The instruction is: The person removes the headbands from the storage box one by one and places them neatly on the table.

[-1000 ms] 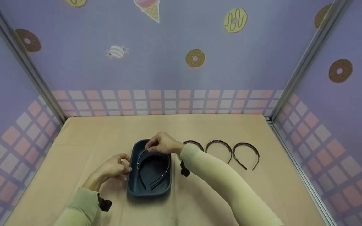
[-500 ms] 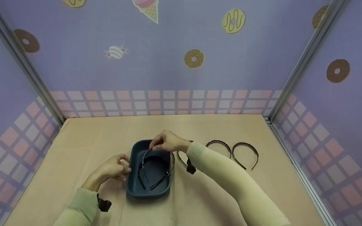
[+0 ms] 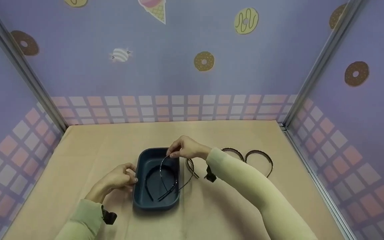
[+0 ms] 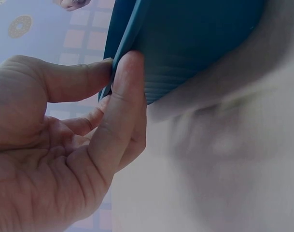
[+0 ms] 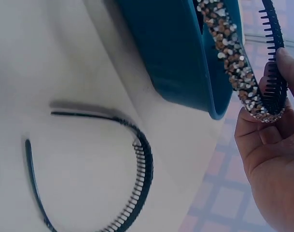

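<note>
My left hand [image 3: 120,178] pinches the left rim of a dark blue plastic basin [image 3: 140,200], thumb on one side and fingers on the other in the left wrist view. Between the thumb and fingers of my right hand [image 3: 187,147] is a headband [image 5: 233,63] with rhinestones outside and comb teeth inside. It hangs tips down above the basin's right wall, partly past the rim. A dark headband [image 3: 148,186] lies inside the basin; whether others lie under it I cannot tell.
Right of the basin, one headband [image 3: 190,166] lies partly hidden by my right hand and wrist. Two more headbands, a middle one [image 3: 233,150] and a far right one [image 3: 259,152], lie beyond on the cloth-covered table [image 3: 112,140]. Patterned walls [image 3: 178,76] surround it.
My right hand has moved right and slightly up with the headband, from inside the basin to over its right wall. My left hand stays at the rim. The other headbands lie still.
</note>
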Demonstrator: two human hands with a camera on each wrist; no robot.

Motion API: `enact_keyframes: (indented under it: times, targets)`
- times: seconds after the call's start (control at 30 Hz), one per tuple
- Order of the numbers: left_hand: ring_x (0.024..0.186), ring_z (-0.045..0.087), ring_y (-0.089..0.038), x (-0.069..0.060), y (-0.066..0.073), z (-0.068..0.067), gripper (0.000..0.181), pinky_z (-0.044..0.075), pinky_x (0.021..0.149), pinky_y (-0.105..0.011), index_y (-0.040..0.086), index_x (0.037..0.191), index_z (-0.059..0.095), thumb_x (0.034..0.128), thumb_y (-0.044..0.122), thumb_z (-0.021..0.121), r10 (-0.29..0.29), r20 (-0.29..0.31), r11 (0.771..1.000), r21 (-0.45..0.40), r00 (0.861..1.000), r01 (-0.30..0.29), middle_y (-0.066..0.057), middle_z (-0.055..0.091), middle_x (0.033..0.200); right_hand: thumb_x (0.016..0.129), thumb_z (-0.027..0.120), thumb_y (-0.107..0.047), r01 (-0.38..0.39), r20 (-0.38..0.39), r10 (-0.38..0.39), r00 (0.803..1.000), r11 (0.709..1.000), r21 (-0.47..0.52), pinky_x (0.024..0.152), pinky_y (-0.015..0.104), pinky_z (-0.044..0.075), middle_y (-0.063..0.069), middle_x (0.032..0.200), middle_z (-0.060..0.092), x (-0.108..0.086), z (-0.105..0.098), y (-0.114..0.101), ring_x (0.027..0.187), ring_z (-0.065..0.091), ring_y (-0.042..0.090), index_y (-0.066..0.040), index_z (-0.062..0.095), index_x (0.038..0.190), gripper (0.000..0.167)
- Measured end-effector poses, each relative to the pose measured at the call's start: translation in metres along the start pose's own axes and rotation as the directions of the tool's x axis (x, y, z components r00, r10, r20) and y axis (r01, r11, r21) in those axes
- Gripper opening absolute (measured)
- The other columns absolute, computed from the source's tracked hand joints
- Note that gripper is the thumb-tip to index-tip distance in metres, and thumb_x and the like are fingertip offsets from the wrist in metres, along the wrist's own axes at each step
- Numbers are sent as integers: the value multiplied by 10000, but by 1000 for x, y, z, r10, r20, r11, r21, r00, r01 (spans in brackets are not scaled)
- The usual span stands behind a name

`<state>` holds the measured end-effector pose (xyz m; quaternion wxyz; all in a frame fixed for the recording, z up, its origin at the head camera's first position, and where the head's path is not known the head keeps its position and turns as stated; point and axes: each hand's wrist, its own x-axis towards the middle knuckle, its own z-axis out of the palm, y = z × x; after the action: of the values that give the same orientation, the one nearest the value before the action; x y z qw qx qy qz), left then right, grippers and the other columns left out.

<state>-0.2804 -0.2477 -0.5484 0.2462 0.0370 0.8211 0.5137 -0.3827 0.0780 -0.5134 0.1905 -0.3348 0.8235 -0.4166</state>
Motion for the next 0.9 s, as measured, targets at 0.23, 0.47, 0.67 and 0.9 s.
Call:
enact_keyframes:
  times: [0.23, 0.47, 0.67, 0.9]
  targets:
    - [794, 715, -173, 1, 0, 0, 416, 679, 685, -320, -66, 1395, 538, 1009, -10, 683, 0, -7, 1000, 1, 1000, 0, -73, 687, 958, 1026, 776, -4, -18, -3, 18, 1000, 1000, -10, 785, 162, 547, 218, 1199, 844, -5, -12, 4, 879, 686, 24, 14, 859, 1147, 147]
    - [835, 740, -191, 0, 0, 1, 433, 677, 691, -318, -76, 1406, 516, 1014, -3, 688, -1, 2, 1000, -13, 1000, 1, -102, 701, 998, 1029, 771, -9, 5, 5, -4, 1000, 1000, -28, 773, 175, 535, 217, 1199, 844, -13, -20, 6, 866, 673, 43, 4, 864, 1144, 148]
    - [867, 743, -195, 0, 0, 1, 454, 681, 697, -313, -88, 1416, 518, 1010, 10, 695, 9, -5, 1000, -15, 1000, -9, -110, 689, 1033, 1018, 775, 7, -2, -13, 1, 1000, 999, -38, 748, 160, 543, 215, 1172, 850, -20, -27, 9, 844, 671, 24, 11, 868, 1120, 138]
    - [845, 721, -189, 0, -1, 2, 424, 668, 675, -311, -92, 1375, 524, 1002, 13, 697, 21, -9, 1000, -6, 1000, -21, -78, 665, 985, 1002, 760, 48, -21, 2, 21, 1000, 999, -35, 761, 154, 573, 236, 1160, 846, -31, -34, 10, 836, 689, 27, 30, 862, 1116, 153]
